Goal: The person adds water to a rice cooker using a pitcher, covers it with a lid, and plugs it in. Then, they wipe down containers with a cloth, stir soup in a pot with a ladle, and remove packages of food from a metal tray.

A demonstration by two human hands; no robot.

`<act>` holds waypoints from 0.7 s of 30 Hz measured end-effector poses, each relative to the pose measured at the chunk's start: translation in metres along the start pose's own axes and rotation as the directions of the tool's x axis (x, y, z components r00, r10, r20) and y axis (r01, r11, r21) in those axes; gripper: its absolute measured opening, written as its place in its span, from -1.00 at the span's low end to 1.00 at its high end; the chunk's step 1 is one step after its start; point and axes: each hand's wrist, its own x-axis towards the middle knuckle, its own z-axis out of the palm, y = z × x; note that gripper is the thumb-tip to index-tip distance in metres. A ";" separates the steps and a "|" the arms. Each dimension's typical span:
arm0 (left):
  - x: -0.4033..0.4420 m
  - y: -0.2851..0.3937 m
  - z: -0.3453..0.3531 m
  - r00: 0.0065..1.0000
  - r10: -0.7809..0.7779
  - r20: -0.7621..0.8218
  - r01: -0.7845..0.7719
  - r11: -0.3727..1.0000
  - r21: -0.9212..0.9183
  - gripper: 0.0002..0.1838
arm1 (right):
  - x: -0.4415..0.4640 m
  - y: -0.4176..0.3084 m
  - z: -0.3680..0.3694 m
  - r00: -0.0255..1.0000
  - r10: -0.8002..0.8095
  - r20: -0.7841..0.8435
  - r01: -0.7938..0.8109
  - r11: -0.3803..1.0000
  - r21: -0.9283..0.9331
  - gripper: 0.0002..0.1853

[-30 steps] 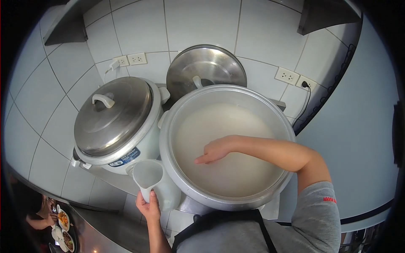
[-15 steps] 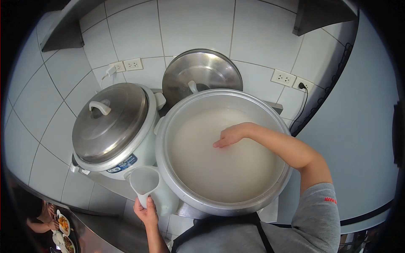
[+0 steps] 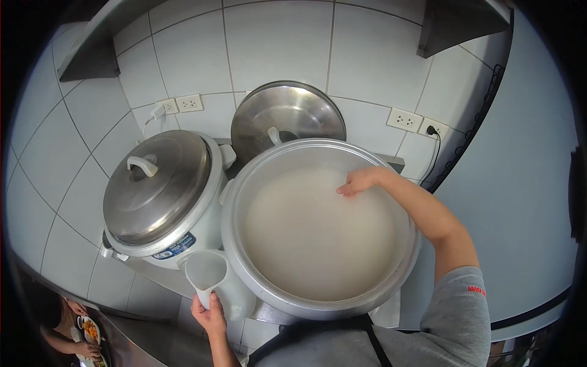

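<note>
Grips white pitcher (image 3: 237,298) with left hand (image 3: 210,316), fingers closed around near side and thumb just below rim. Holds pitcher beside large pot (image 3: 233,232) and in front of lidded rice cooker (image 3: 212,241). Keeps this grip unchanged from both earlier frames.

Extends right hand (image 3: 362,181) over large pot, with fingertips at or under surface of cloudy liquid (image 3: 312,251). Cannot tell whether closed on anything below. Compared with 1.0 s ago, has moved right hand from left of pot's center, across the middle, to far right side, nearer to inner wall.

Note slight downward shift, in view, of pot, rice cooker and loose lid (image 3: 302,110) leaning against tiled wall (image 3: 278,46). At lower left, note co-worker's hand (image 3: 88,350), now lower than before, near orange food (image 3: 90,331).
</note>
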 end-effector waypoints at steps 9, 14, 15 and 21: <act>0.001 -0.003 -0.001 1.000 0.020 -0.004 -0.020 1.000 0.023 -0.77 | 0.006 -0.010 -0.010 0.999 0.021 0.030 -0.022 1.000 0.009 -0.40; 0.002 -0.014 -0.008 0.998 0.064 0.011 -0.065 0.995 0.071 -0.78 | 0.024 -0.089 -0.026 0.980 -0.195 0.031 0.197 0.978 -0.068 -0.41; 0.001 -0.009 -0.006 0.999 0.046 -0.006 -0.045 0.997 0.060 -0.78 | 0.030 -0.107 -0.023 0.958 -0.281 0.051 0.284 0.957 -0.060 -0.41; 0.000 -0.003 -0.003 1.000 0.017 -0.017 -0.016 0.999 0.051 -0.79 | 0.057 -0.184 0.019 0.825 -0.529 0.200 0.542 0.840 -0.012 -0.49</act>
